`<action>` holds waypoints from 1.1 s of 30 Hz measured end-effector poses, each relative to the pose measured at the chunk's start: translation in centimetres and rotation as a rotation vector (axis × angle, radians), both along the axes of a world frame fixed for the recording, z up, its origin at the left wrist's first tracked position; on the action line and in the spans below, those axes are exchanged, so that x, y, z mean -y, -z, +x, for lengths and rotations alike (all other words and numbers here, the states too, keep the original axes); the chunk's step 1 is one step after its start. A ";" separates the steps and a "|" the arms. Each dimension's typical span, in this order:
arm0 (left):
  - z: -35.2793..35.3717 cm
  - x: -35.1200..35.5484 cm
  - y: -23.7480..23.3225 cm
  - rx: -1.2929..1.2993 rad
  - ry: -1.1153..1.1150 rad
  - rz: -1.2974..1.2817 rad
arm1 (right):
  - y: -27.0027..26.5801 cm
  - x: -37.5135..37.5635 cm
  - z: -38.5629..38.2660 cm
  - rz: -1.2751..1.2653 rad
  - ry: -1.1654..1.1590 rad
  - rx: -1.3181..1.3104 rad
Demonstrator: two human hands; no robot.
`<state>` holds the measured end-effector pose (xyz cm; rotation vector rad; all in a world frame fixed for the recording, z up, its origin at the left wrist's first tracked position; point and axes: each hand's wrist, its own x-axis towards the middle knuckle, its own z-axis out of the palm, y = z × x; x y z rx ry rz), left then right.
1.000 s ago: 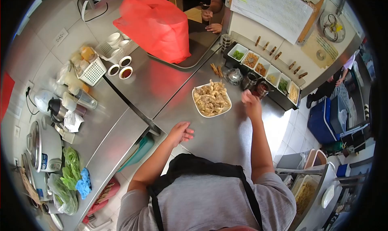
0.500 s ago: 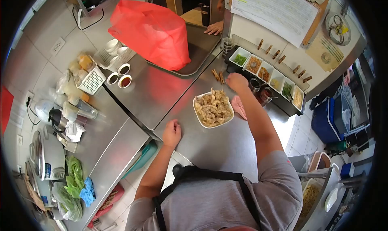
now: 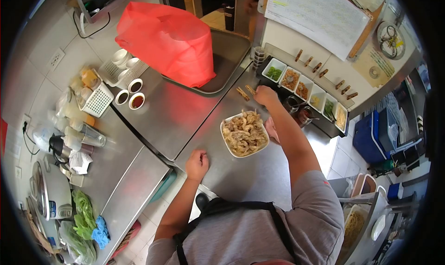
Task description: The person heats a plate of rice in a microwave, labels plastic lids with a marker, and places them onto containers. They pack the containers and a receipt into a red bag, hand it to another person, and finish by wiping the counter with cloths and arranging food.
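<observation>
My left hand [image 3: 198, 165] rests as a closed fist on the steel counter [image 3: 194, 140], near its front edge, with nothing visible in it. My right hand [image 3: 266, 96] is beyond the bowl, its fingers pinched on the near end of a wooden clothespin [image 3: 250, 89]. Another clothespin [image 3: 242, 94] lies just left of it. A square white bowl heaped with brown, battered-looking food [image 3: 245, 133] stands between my hands. Partly hidden by my right forearm is a pink cloth [image 3: 270, 128].
A large red bag [image 3: 169, 44] stands on a dark tray [image 3: 232, 56]. Sauce cups [image 3: 136, 101] sit left of it. Topping containers [image 3: 304, 89] line the right side, beside dark sauce jars [image 3: 306, 115]. Leafy greens [image 3: 83, 211] lie at the lower left.
My right hand has closed on one clothespin, which has turned and parted from the other. Another person's hand has left the tray's edge. The view has shifted slightly.
</observation>
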<state>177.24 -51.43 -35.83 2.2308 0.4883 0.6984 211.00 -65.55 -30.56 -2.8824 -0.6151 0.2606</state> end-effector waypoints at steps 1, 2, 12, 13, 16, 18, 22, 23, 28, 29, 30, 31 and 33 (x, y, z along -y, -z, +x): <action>0.0 0.0 0.0 -0.006 0.006 -0.003 | -1.8 0.8 -0.9 0.040 -0.023 0.019; 0.0 0.0 -0.1 -0.011 0.014 -0.005 | -3.0 1.5 -1.3 0.081 -0.045 0.039; -0.2 -0.2 0.1 0.013 0.063 0.025 | -8.5 10.4 3.9 0.589 0.167 0.320; -0.1 -0.3 0.1 0.005 0.063 0.023 | -9.3 10.3 4.7 0.620 0.175 0.382; 0.0 -0.2 0.0 -0.016 0.059 0.008 | -13.2 9.4 5.7 0.642 0.282 0.187; 0.0 -0.2 -0.1 -0.021 0.056 0.011 | -12.0 9.0 9.4 0.645 0.238 0.206; 0.1 -0.3 -0.2 0.008 0.054 0.004 | -11.3 7.7 12.6 0.518 0.221 0.282; 0.2 -0.3 -0.1 0.010 0.054 0.004 | -11.1 7.2 13.3 0.462 0.227 0.306; 0.4 -0.4 -0.3 0.012 0.063 -0.004 | -10.7 3.9 14.2 0.052 0.223 0.537; 0.5 -0.5 -0.2 0.010 0.066 -0.013 | -10.5 3.3 14.6 -0.013 0.237 0.524; 0.4 -0.5 0.0 0.005 0.068 -0.023 | -10.4 2.8 14.9 -0.042 0.211 0.507; 0.4 -0.6 0.1 0.002 0.072 -0.033 | -10.5 2.6 15.2 -0.071 0.187 0.490; 0.4 -0.6 0.0 -0.012 0.069 -0.037 | -10.7 2.2 14.8 -0.147 0.151 0.611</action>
